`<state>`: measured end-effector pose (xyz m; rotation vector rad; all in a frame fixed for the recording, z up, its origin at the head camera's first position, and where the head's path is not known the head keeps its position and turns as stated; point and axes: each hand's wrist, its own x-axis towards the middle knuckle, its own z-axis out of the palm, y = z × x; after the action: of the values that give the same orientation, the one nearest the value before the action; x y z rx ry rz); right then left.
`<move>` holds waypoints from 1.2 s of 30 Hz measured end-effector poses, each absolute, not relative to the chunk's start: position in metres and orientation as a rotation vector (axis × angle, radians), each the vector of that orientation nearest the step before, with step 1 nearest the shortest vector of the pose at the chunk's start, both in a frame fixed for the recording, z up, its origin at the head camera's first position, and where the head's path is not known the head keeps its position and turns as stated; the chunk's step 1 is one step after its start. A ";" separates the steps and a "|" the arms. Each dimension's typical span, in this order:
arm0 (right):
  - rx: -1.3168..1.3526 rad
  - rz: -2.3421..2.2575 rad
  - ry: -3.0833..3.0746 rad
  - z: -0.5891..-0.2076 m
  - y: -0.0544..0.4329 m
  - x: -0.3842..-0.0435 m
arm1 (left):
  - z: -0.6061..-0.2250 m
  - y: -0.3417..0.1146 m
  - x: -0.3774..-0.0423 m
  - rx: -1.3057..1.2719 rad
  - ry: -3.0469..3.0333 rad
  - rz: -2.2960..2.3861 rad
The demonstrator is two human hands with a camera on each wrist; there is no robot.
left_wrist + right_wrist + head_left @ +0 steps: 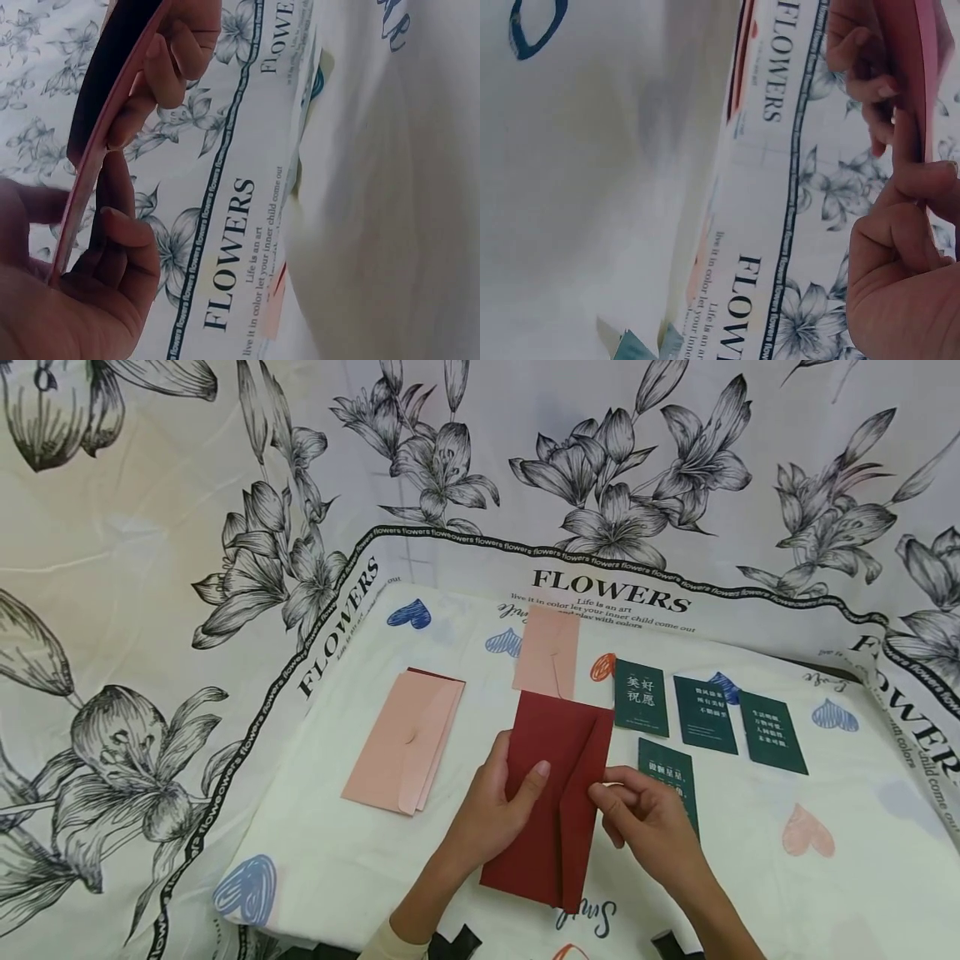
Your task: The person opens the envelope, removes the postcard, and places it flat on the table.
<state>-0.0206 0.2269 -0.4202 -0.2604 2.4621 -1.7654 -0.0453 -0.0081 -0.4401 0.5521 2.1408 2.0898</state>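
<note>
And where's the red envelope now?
Head view: lower centre, the red envelope is held by the left hand and right hand, right of the pink stack.

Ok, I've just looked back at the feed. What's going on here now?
A person holds a red envelope up in both hands: the left hand grips its left side, thumb on the front, and the right hand pinches its right edge. Overlapping pink envelopes lie to the left, and another pink envelope lies just beyond the red one. Four green cards lie to the right, one partly hidden by the right hand. Whether the red envelope contains anything, I can't tell.
</note>
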 end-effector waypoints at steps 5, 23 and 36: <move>-0.247 -1.775 2.471 -0.419 0.226 -0.020 | -0.440 -0.014 -0.046 0.650 2.155 2.010; -0.177 -1.817 2.445 -0.414 0.226 -0.014 | -0.436 -0.023 -0.048 0.795 2.169 1.822; -0.237 -1.809 2.593 -0.417 0.214 -0.014 | -0.433 -0.026 -0.046 0.860 2.103 1.837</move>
<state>-0.0140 0.2145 -0.4172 -0.2373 2.5934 -1.8094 -0.0459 -0.0256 -0.4332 0.8604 2.1030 1.8374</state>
